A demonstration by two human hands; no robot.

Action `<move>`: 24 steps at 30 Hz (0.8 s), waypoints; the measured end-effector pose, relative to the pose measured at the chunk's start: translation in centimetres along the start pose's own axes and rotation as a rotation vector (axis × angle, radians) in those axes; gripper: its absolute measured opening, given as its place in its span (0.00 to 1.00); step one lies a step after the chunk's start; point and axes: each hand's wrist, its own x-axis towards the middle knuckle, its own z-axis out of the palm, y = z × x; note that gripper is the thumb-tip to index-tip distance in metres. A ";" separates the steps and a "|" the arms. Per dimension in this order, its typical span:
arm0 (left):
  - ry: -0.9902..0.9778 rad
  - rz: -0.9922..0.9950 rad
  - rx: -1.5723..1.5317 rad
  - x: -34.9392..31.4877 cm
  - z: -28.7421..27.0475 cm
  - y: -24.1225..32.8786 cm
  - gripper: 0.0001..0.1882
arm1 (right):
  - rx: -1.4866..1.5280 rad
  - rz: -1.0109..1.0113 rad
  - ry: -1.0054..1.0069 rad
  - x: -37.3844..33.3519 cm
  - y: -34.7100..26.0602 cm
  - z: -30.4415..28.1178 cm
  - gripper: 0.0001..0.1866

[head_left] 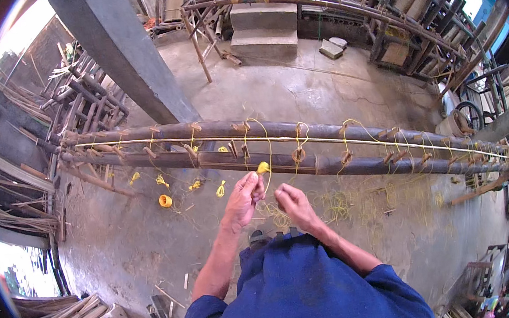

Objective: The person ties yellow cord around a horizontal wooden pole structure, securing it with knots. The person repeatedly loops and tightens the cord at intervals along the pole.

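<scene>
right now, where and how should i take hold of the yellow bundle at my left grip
Probably pinch the yellow bundle by its rounded upper end, coming from the right: that end sticks up clear of the left grip, and the right grip is already on that side. Mind the thin yellow cord curving down just right of it.

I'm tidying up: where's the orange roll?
In the head view, the orange roll lies on the floor left of the left hand, near a yellow cord bundle.

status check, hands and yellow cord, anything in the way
Left hand holding yellow cord bundle. Right hand curled nearby, grip unclear. Bundle seen against near pole. Nothing visibly blocking hands.
</scene>
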 end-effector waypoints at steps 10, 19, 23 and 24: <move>0.167 0.117 -0.103 -1.4 2.4 1.2 0.15 | -0.415 -0.226 0.105 -1.4 -2.0 1.6 0.10; 0.150 -0.007 0.304 -2.2 1.5 -0.2 0.15 | -0.920 -0.426 0.043 -1.9 -3.3 2.3 0.06; 0.449 0.155 0.120 -2.1 4.6 -2.4 0.14 | -0.707 -0.606 0.351 -0.9 -4.8 2.6 0.10; 0.376 0.224 0.279 -2.3 4.5 -2.6 0.12 | -0.744 -0.546 0.261 -0.6 -5.4 1.9 0.11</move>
